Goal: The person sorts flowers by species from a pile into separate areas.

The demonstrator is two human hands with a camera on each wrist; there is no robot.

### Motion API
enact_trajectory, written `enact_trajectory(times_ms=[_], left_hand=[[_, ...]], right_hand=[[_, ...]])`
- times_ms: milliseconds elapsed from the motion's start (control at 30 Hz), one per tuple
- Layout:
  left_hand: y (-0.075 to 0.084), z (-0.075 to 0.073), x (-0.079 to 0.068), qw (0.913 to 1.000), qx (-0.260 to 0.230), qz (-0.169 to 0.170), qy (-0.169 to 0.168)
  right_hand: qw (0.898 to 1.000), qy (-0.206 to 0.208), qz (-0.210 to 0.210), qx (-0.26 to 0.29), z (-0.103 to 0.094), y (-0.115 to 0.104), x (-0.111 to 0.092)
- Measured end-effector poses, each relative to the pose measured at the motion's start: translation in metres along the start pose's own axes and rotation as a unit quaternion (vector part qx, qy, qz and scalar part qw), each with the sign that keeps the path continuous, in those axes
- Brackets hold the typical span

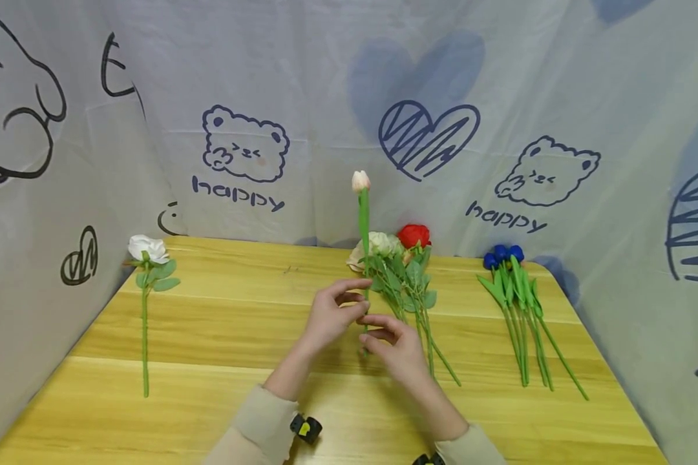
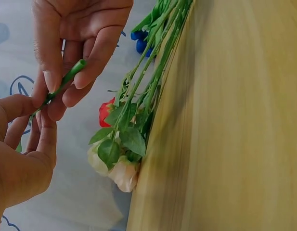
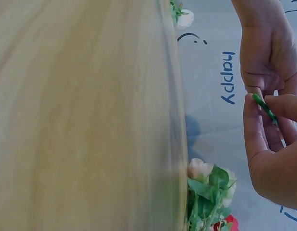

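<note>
An artificial tulip with a pale pink bloom (image 1: 360, 182) stands upright above the middle of the table, between both hands. My left hand (image 1: 334, 313) pinches its green stem between thumb and fingers. Just below, my right hand (image 1: 398, 352) pinches the stem near its lower end. In the left wrist view the cut stem end (image 2: 76, 70) sticks out past the right hand's (image 2: 88, 41) fingers. The right wrist view shows the same stem (image 3: 264, 107) between thumb and fingertips, with the left hand (image 3: 271, 53) close behind.
Behind the hands lies a bunch of roses, with a cream rose (image 1: 386, 243) and a red rose (image 1: 414, 235). Several blue tulips (image 1: 502, 255) lie at the right. One white rose (image 1: 148, 248) lies at the left of the wooden table (image 1: 227, 336). Printed cloth (image 1: 314, 84) hangs around it.
</note>
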State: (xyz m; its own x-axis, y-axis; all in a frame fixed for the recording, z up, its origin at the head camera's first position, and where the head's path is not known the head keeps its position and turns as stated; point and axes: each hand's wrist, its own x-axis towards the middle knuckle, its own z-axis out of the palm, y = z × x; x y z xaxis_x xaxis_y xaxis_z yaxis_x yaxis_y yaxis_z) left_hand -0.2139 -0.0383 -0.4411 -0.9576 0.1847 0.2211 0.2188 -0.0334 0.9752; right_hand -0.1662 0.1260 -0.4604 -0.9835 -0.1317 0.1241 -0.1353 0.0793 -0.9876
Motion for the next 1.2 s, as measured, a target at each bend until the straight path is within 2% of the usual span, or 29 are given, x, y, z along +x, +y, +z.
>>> enact_trajectory(times_ms=[267,567,767,1000,1200], left_hand=[[0.000,0.002,0.000,1.0000,0.005,-0.004,0.003],[0.001,0.004,0.001,1.0000,-0.001,0.008,0.004],[0.003,-0.001,0.000,0.9992,0.025,0.030,0.009],[0.004,-0.020,-0.004,0.9974,0.058,0.027,0.032],[0.000,-0.053,-0.013,0.9957,0.079,0.010,0.047]], right_hand=[[1.000,0.000,0.006,-0.004,-0.002,0.000,-0.001],[1.000,0.000,0.014,0.001,-0.005,-0.002,-0.001],[1.000,0.003,0.016,0.003,-0.010,-0.005,-0.004],[0.999,0.028,0.032,-0.022,-0.026,-0.008,-0.011],[0.997,0.043,0.039,-0.048,-0.048,-0.007,-0.017]])
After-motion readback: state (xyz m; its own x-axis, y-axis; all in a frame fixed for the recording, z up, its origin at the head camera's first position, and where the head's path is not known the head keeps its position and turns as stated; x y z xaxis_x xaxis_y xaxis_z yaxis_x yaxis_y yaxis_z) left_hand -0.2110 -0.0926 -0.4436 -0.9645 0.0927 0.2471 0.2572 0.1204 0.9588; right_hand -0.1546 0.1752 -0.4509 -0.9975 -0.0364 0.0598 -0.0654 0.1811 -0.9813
